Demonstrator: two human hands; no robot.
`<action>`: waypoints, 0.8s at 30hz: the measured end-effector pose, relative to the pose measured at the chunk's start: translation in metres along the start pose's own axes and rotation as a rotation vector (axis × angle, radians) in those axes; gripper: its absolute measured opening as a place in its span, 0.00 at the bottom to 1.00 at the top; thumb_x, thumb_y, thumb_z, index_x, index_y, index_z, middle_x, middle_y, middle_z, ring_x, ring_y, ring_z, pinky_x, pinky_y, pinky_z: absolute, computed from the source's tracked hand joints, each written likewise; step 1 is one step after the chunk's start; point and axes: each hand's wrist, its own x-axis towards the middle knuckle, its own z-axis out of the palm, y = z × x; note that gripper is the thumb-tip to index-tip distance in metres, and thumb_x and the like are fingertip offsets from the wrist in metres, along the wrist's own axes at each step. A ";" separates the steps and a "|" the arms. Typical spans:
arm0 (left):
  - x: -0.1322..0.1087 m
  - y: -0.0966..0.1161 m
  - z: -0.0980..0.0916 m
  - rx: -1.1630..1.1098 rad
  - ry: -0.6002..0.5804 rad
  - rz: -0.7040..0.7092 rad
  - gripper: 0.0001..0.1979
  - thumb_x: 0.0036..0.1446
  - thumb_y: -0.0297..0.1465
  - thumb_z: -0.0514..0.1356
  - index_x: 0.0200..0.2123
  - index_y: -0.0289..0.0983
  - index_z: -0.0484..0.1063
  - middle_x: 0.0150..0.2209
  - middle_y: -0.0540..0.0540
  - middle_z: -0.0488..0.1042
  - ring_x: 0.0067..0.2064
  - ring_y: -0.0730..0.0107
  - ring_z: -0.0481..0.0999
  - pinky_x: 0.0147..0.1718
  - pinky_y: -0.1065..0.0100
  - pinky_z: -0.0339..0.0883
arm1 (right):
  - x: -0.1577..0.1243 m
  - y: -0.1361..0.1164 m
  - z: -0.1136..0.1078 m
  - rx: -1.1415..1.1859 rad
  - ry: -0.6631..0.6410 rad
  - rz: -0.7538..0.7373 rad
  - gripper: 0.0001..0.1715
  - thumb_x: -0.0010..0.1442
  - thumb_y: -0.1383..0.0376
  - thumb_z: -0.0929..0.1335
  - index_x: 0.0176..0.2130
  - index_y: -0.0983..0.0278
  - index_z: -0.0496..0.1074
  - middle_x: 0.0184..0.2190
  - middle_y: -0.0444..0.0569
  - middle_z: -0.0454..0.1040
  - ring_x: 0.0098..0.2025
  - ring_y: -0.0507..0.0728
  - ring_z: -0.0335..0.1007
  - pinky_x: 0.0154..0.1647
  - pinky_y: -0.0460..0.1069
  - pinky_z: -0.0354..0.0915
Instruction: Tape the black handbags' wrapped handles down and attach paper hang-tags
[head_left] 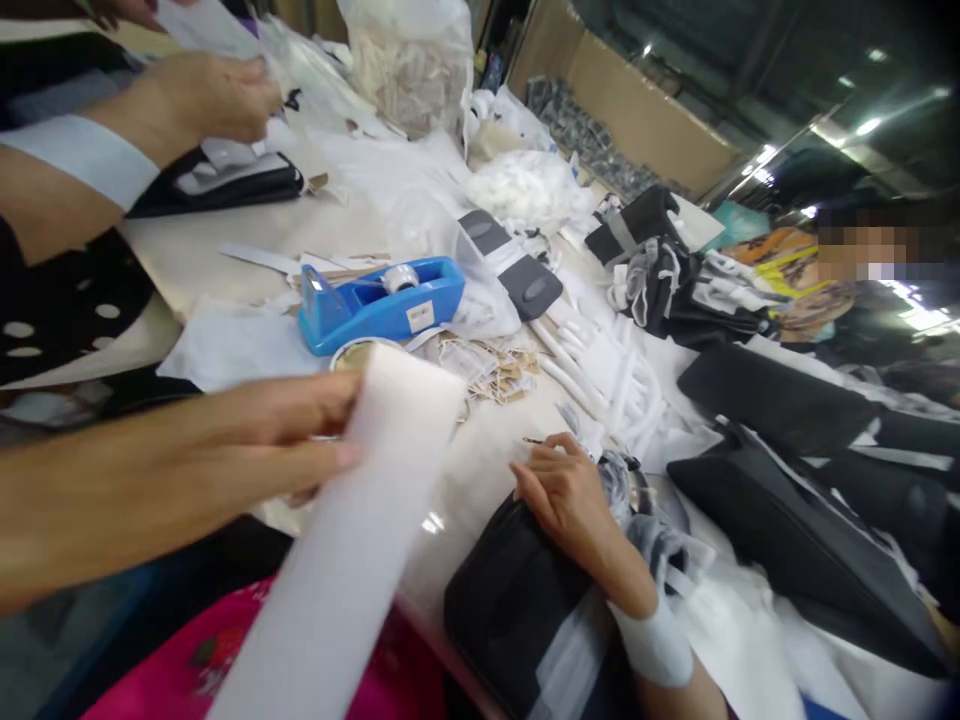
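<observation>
My left hand (300,440) is closed on a wide white strip (367,540), pinching its edge near the upper end. The strip hangs down toward the bottom of the view and is blurred. At the lower right, my right hand (566,490) has curled fingers and lies over the top edge of a black pouch-like item (502,580). A small thin dark tip shows beside its fingers; what it belongs to is hidden. Clear wrap or tape crosses the black item. Beyond my left hand stands a blue tape dispenser (382,305) with a roll in it.
A co-worker's hand (202,100) holds white material over black pieces at upper left. Small tags and strings (487,370) lie beside the dispenser. White tubing (607,370), black cases (795,540) and plastic bags (409,60) crowd the table. Another person is at far right.
</observation>
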 end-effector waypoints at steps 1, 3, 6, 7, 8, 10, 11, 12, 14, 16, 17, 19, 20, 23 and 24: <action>0.007 -0.001 0.010 0.007 -0.129 0.019 0.28 0.48 0.37 0.66 0.54 0.40 0.71 0.39 0.52 0.78 0.41 0.60 0.77 0.40 0.66 0.72 | 0.000 0.000 -0.002 0.033 0.011 -0.009 0.33 0.72 0.64 0.55 0.19 0.64 0.70 0.16 0.44 0.69 0.25 0.51 0.65 0.46 0.53 0.56; 0.025 -0.005 0.038 0.032 -0.248 0.087 0.28 0.49 0.32 0.61 0.56 0.38 0.69 0.41 0.49 0.78 0.43 0.60 0.76 0.43 0.66 0.70 | -0.001 -0.002 -0.007 0.089 0.045 -0.025 0.30 0.71 0.66 0.56 0.20 0.64 0.69 0.17 0.43 0.69 0.25 0.51 0.64 0.46 0.54 0.56; 0.049 -0.015 0.081 0.077 -0.230 0.130 0.28 0.51 0.31 0.57 0.57 0.36 0.66 0.35 0.48 0.76 0.38 0.63 0.75 0.38 0.67 0.68 | -0.004 -0.004 -0.012 0.151 0.093 -0.038 0.27 0.70 0.68 0.57 0.22 0.64 0.69 0.18 0.43 0.69 0.24 0.51 0.63 0.44 0.54 0.57; 0.054 -0.018 0.092 0.073 -0.250 0.137 0.28 0.51 0.31 0.57 0.57 0.35 0.66 0.34 0.48 0.75 0.36 0.65 0.74 0.37 0.67 0.67 | -0.004 -0.005 -0.013 0.168 0.103 -0.039 0.26 0.69 0.68 0.57 0.22 0.64 0.69 0.18 0.43 0.69 0.24 0.51 0.62 0.44 0.54 0.57; 0.058 -0.020 0.101 0.058 -0.279 0.144 0.27 0.51 0.31 0.57 0.56 0.35 0.66 0.33 0.48 0.74 0.36 0.66 0.73 0.36 0.67 0.66 | -0.005 -0.005 -0.014 0.181 0.114 -0.040 0.26 0.69 0.69 0.57 0.22 0.64 0.69 0.18 0.43 0.69 0.24 0.50 0.62 0.44 0.55 0.57; 0.065 -0.022 0.113 0.013 -0.327 0.158 0.25 0.50 0.31 0.57 0.54 0.35 0.68 0.34 0.48 0.73 0.36 0.67 0.72 0.37 0.67 0.65 | -0.005 -0.006 -0.015 0.196 0.129 -0.040 0.25 0.69 0.69 0.57 0.22 0.64 0.68 0.18 0.43 0.68 0.24 0.50 0.62 0.44 0.55 0.57; 0.068 -0.022 0.118 -0.015 -0.342 0.158 0.25 0.50 0.31 0.58 0.53 0.34 0.68 0.34 0.48 0.73 0.36 0.67 0.71 0.36 0.68 0.65 | -0.005 -0.006 -0.015 0.197 0.134 -0.044 0.25 0.69 0.69 0.57 0.22 0.64 0.68 0.18 0.43 0.68 0.24 0.51 0.62 0.44 0.55 0.57; 0.071 -0.022 0.121 -0.044 -0.360 0.150 0.24 0.49 0.30 0.58 0.52 0.34 0.69 0.33 0.49 0.73 0.35 0.68 0.71 0.35 0.68 0.64 | -0.005 -0.006 -0.015 0.195 0.136 -0.050 0.25 0.69 0.69 0.57 0.22 0.64 0.68 0.17 0.43 0.68 0.24 0.51 0.62 0.44 0.55 0.57; 0.078 -0.022 0.128 -0.098 -0.386 0.120 0.24 0.47 0.29 0.58 0.50 0.32 0.69 0.30 0.51 0.70 0.32 0.71 0.68 0.31 0.70 0.61 | -0.005 -0.006 -0.014 0.188 0.127 -0.072 0.25 0.68 0.69 0.58 0.22 0.65 0.68 0.17 0.43 0.68 0.24 0.51 0.62 0.44 0.55 0.57; 0.085 -0.023 0.135 -0.145 -0.399 0.094 0.24 0.45 0.28 0.59 0.49 0.30 0.69 0.26 0.53 0.67 0.28 0.74 0.65 0.27 0.72 0.57 | -0.005 -0.006 -0.013 0.175 0.120 -0.092 0.24 0.68 0.70 0.58 0.22 0.65 0.68 0.17 0.43 0.68 0.24 0.50 0.62 0.43 0.55 0.57; 0.089 -0.024 0.138 -0.167 -0.402 0.085 0.25 0.43 0.28 0.60 0.48 0.29 0.69 0.24 0.55 0.65 0.26 0.75 0.63 0.26 0.72 0.54 | -0.005 -0.006 -0.013 0.167 0.121 -0.097 0.24 0.68 0.70 0.58 0.22 0.65 0.68 0.17 0.43 0.69 0.24 0.50 0.62 0.43 0.54 0.56; 0.094 -0.026 0.146 -0.209 -0.419 0.072 0.25 0.41 0.28 0.61 0.47 0.29 0.70 0.22 0.56 0.63 0.24 0.77 0.60 0.25 0.72 0.51 | -0.006 -0.006 -0.011 0.149 0.134 -0.096 0.24 0.68 0.69 0.59 0.21 0.65 0.67 0.17 0.43 0.69 0.24 0.50 0.62 0.43 0.54 0.56; 0.097 -0.028 0.151 -0.230 -0.429 0.065 0.25 0.39 0.29 0.62 0.45 0.29 0.71 0.22 0.56 0.63 0.24 0.77 0.60 0.25 0.72 0.51 | -0.006 -0.006 -0.011 0.141 0.141 -0.094 0.24 0.67 0.69 0.59 0.21 0.65 0.67 0.17 0.43 0.70 0.25 0.50 0.62 0.43 0.54 0.56; 0.103 -0.034 0.169 -0.276 -0.407 0.077 0.24 0.35 0.31 0.64 0.40 0.30 0.71 0.23 0.53 0.67 0.26 0.74 0.64 0.27 0.71 0.56 | -0.006 -0.004 -0.010 0.133 0.162 -0.092 0.24 0.67 0.69 0.59 0.21 0.65 0.67 0.19 0.44 0.71 0.26 0.51 0.64 0.42 0.53 0.56; 0.105 -0.037 0.177 -0.289 -0.373 0.098 0.23 0.34 0.31 0.64 0.38 0.31 0.71 0.24 0.52 0.69 0.27 0.73 0.66 0.28 0.71 0.58 | -0.006 -0.003 -0.009 0.131 0.163 -0.090 0.24 0.67 0.68 0.59 0.21 0.65 0.67 0.19 0.45 0.72 0.27 0.51 0.64 0.42 0.53 0.56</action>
